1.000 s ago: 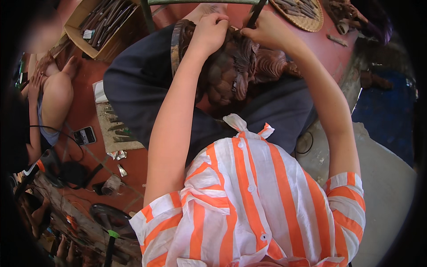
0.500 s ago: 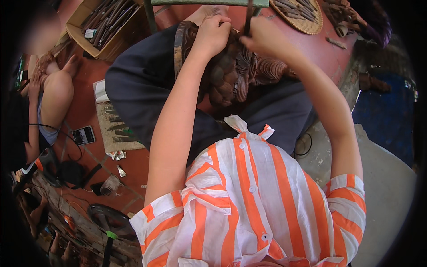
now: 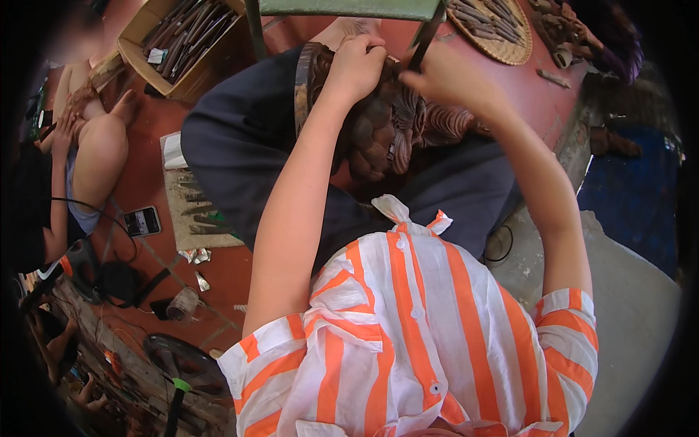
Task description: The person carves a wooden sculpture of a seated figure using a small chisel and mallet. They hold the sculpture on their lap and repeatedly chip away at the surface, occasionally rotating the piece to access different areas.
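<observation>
A dark brown carved wooden piece [image 3: 371, 138] with rounded lumps and grooved folds rests between my crossed legs. Over its far part my left hand [image 3: 358, 69] is closed, thumb side up; whatever its fingers hold is hidden. To the right, my right hand [image 3: 455, 80] is closed and somewhat blurred, around the lower end of a dark, flat stick-like tool [image 3: 427, 38]. That tool slants up toward the green bench, and its exact kind cannot be told. Both hands are close together above the carving.
A cardboard box [image 3: 156, 76] of chisel-like tools stands far left, a woven tray [image 3: 520, 52] of more far right. A green bench [image 3: 349, 7] is ahead. Left lie a mat with blades [image 3: 178, 222] and a phone [image 3: 142, 221]. People sit at both sides.
The dark tool in my right hand has tilted from nearly upright to leaning right. My right hand has shifted slightly right and nearer. My left hand stays over the carving; the whole view has shifted a little.
</observation>
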